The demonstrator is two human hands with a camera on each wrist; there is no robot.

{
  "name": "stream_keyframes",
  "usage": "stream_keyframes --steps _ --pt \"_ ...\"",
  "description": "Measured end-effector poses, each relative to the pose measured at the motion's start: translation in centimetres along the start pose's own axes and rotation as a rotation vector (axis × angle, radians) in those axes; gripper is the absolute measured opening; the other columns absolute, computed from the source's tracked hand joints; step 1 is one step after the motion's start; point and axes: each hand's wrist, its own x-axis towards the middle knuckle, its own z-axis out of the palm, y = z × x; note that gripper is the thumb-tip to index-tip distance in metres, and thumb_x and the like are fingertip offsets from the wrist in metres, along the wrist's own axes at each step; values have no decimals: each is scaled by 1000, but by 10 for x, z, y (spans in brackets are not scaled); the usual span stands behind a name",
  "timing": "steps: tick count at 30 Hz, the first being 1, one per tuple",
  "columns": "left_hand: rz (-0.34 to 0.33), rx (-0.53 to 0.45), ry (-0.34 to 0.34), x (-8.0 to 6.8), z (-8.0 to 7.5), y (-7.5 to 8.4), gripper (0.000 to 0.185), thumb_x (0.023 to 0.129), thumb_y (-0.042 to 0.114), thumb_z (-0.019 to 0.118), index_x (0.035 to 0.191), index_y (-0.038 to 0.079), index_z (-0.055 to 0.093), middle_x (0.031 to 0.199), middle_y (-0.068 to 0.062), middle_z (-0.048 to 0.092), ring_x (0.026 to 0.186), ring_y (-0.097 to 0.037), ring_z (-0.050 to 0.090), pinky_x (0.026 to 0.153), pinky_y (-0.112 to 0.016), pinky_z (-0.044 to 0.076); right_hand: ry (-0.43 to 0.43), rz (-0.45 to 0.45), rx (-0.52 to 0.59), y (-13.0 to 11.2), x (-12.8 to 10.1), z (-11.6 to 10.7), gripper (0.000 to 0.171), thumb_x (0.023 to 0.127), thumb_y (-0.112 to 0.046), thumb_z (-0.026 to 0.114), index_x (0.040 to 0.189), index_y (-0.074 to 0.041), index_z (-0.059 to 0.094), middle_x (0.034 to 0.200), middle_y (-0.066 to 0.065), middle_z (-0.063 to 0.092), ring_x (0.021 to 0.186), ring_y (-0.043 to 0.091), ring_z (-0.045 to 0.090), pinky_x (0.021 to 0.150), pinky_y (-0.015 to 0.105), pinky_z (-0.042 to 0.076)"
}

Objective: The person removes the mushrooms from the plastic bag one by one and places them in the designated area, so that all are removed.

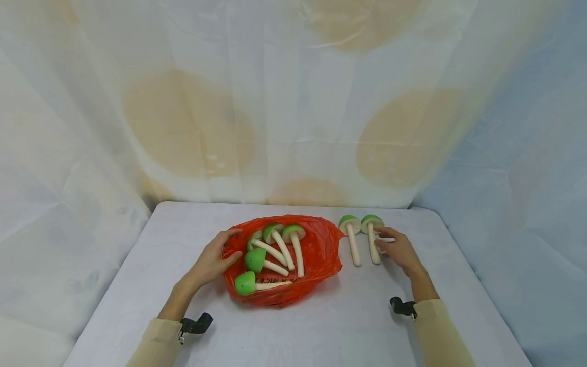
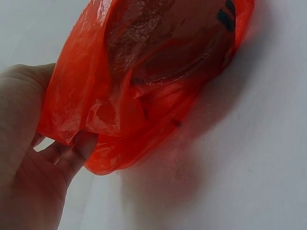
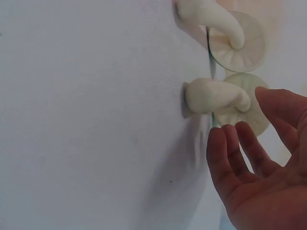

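Note:
A red plastic bag (image 1: 322,255) lies spread on the table with several green-capped toy mushrooms (image 1: 297,250) in it, their stems pale. My left hand (image 1: 213,261) grips the bag's left edge; in the left wrist view the red film (image 2: 120,115) passes between thumb and fingers. To the right of the bag, two more mushrooms lie side by side, a left one (image 1: 353,244) and a right one (image 1: 372,242). Close against the right one is my right hand (image 1: 400,251), its thumb and fingers spread apart around the stem (image 3: 211,96), with a gap showing in the right wrist view.
The white-covered table (image 1: 348,326) ends at a back edge just behind the bag and mushrooms. Behind it hangs a pale curtain (image 1: 293,127) with tan circles, and further cloth walls rise on both sides. A small black camera (image 1: 197,323) is strapped at each wrist.

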Motion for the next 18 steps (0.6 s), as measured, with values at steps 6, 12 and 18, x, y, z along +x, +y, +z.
stream_keyframes --steps 6,12,18 --pt "0 2 -1 0 1 1 60 94 20 72 148 20 44 144 -9 51 133 -31 50 107 -56 45 32 -28 6 -11 -1 -8 48 102 -23 60 146 -7 50 144 26 46 120 39 56 88 42 57" --pt "-7 -4 -5 0 1 0 61 94 21 72 148 21 44 145 -8 50 133 -31 49 106 -57 46 45 -62 28 -28 0 -10 48 102 -26 60 145 -8 51 144 21 48 123 35 54 88 40 57" --pt "-5 -7 -6 0 1 1 60 94 20 72 148 20 44 145 -8 50 134 -31 49 107 -57 45 40 -120 81 -50 -1 -6 48 100 -29 63 142 -9 54 139 20 52 116 30 58 82 29 57"
